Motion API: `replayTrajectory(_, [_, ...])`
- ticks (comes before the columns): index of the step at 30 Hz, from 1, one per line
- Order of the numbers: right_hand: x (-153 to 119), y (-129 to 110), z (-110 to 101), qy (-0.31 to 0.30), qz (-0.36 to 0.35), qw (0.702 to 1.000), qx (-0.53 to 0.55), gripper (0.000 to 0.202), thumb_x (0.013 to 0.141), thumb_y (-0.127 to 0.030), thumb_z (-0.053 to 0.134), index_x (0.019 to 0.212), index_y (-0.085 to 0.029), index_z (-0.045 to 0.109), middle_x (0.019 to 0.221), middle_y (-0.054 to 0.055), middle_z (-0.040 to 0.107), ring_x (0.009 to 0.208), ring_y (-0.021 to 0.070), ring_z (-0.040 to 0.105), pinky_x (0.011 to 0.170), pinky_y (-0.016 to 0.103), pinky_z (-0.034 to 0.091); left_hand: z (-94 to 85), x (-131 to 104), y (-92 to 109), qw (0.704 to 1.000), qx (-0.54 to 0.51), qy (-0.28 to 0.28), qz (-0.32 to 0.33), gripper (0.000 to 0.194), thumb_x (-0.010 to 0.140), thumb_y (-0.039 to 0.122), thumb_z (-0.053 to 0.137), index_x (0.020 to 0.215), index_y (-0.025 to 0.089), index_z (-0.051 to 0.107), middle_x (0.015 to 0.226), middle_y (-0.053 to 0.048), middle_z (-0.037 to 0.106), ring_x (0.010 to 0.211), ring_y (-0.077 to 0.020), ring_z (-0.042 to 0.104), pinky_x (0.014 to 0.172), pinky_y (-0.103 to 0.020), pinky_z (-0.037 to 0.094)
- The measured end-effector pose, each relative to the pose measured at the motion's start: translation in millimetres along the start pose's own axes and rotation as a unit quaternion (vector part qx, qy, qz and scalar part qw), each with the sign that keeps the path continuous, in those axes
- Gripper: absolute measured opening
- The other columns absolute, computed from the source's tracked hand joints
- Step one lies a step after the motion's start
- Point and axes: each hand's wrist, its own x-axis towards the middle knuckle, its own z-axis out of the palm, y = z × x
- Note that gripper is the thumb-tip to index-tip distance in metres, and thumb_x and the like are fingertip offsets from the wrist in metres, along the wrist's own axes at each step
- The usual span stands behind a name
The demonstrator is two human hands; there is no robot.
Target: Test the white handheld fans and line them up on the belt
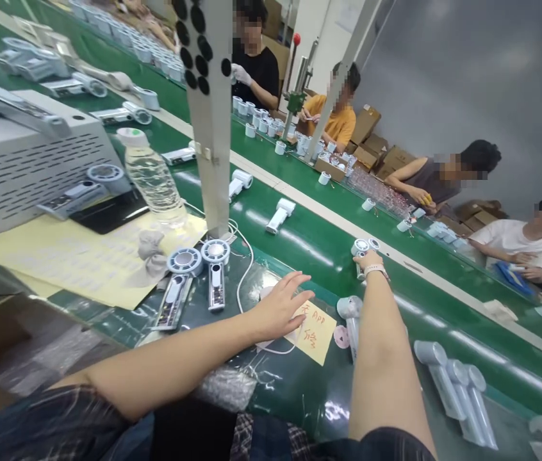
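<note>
My left hand [283, 306] hovers over the yellow note [316, 336] with its fingers spread and nothing in them. Farther out, my right hand [368, 258] reaches onto the green belt, its fingers round a pale blue handheld fan [361, 247]; a second round fan head [373, 244] shows right beside it. Two fans with exposed circuit boards [175, 298] [216, 282] lie left of my left hand. Near my right forearm lies another fan body [349, 314], partly covered by the arm.
A metal post [211, 128] rises at centre left, beside a water bottle [150, 176] and a perforated metal box [25, 166]. Several fan bodies [458, 384] lie at lower right. A white cable [241, 282] loops on the bench. Several people sit across the belt [309, 237].
</note>
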Motion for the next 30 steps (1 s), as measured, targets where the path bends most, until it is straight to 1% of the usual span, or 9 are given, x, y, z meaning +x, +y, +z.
replayTrajectory(3, [-23.4,-38.0,-8.3,0.011,-0.051,0.998,0.026,0.029,0.094,-0.033,0.07,0.115,-0.014,0.073,0.114,0.013,0.075,0.11,0.0272,0.071,0.101,0.044,0.054,1.2,4.4,-1.4,0.991,-0.116,0.013,-0.064,0.041,0.088,0.028,0.067,0.128,0.019,0.063,0.151,-0.021,0.048,0.148,-0.0396,0.038,0.121,-0.069,0.033])
replayTrajectory(5, [-57.4,-59.4,-11.7,0.023,-0.105,0.993,0.054,0.033,0.091,-0.036,0.068,0.117,-0.016,0.075,0.115,0.014,0.077,0.113,0.0294,0.07,0.103,0.041,0.052,2.9,8.8,-2.1,0.953,-0.271,0.039,-0.131,0.047,0.092,0.043,0.066,0.134,0.02,0.06,0.15,-0.021,0.051,0.146,-0.0378,0.042,0.121,-0.067,0.032])
replayTrajectory(10, [-184.4,-95.0,1.0,0.074,-0.288,0.94,0.169,0.046,0.084,-0.047,0.072,0.123,-0.023,0.074,0.127,0.014,0.072,0.122,0.0358,0.064,0.108,0.05,0.049,-6.9,17.3,4.7,0.716,-0.66,0.149,-0.173,0.083,0.072,0.075,0.079,0.133,0.022,0.062,0.141,-0.019,0.063,0.136,-0.0359,0.057,0.115,-0.053,0.044])
replayTrajectory(15, [-255.5,-80.6,8.1,0.004,-0.332,0.896,0.294,0.058,0.088,-0.061,0.069,0.136,-0.027,0.066,0.143,0.014,0.064,0.133,0.0385,0.058,0.111,0.058,0.047,-31.5,13.2,12.6,0.625,-0.749,0.136,-0.17,0.074,0.063,0.071,0.088,0.11,0.016,0.072,0.112,-0.014,0.077,0.116,-0.0348,0.071,0.103,-0.047,0.056])
replayTrajectory(18, [-252.9,-59.6,16.0,-0.053,-0.252,0.9,0.351,0.056,0.096,-0.062,0.056,0.139,-0.025,0.057,0.12,0.013,0.075,0.11,0.0315,0.071,0.095,0.049,0.056,-37.8,12.8,8.1,0.596,-0.774,0.116,-0.18,0.077,0.061,0.073,0.087,0.112,0.018,0.072,0.109,-0.013,0.079,0.114,-0.0347,0.073,0.098,-0.046,0.06])
replayTrajectory(22, [-237.7,-56.8,50.6,-0.003,-0.055,0.973,0.225,0.019,0.093,-0.039,0.062,0.089,-0.021,0.059,0.076,0.008,0.069,0.08,0.0278,0.071,0.074,0.039,0.053,-39.9,15.4,1.6,0.599,-0.772,0.12,-0.175,0.072,0.063,0.074,0.086,0.105,0.017,0.074,0.112,-0.014,0.079,0.12,-0.0365,0.071,0.1,-0.046,0.06])
replayTrajectory(25, [-240.4,-67.7,72.9,-0.017,-0.066,0.978,0.197,0.024,0.081,-0.02,0.066,0.07,-0.025,0.045,0.078,0.009,0.066,0.086,0.0291,0.07,0.076,0.039,0.051,-43.4,16.5,-0.3,0.597,-0.774,0.131,-0.165,0.066,0.066,0.074,0.084,0.098,0.016,0.076,0.111,-0.013,0.08,0.12,-0.0359,0.072,0.101,-0.046,0.061])
replayTrajectory(27, [-250.3,-70.8,76.5,-0.037,-0.1,0.971,0.214,0.018,0.084,-0.022,0.06,0.073,-0.025,0.046,0.079,0.007,0.067,0.084,0.0266,0.07,0.076,0.038,0.052,-46.3,16.9,-1.6,0.595,-0.776,0.138,-0.157,0.062,0.069,0.073,0.082,0.094,0.016,0.076,0.112,-0.012,0.08,0.117,-0.0336,0.073,0.098,-0.043,0.061])
replayTrajectory(30, [-268.7,-68.2,72.0,-0.142,-0.138,0.91,0.365,0.015,0.089,-0.037,0.06,0.087,-0.024,0.054,0.071,0.001,0.068,0.069,0.022,0.069,0.07,0.036,0.055,-48.9,17.0,-4.4,0.593,-0.778,0.144,-0.151,0.061,0.071,0.072,0.082,0.093,0.016,0.076,0.117,-0.012,0.079,0.117,-0.0315,0.073,0.094,-0.04,0.063])
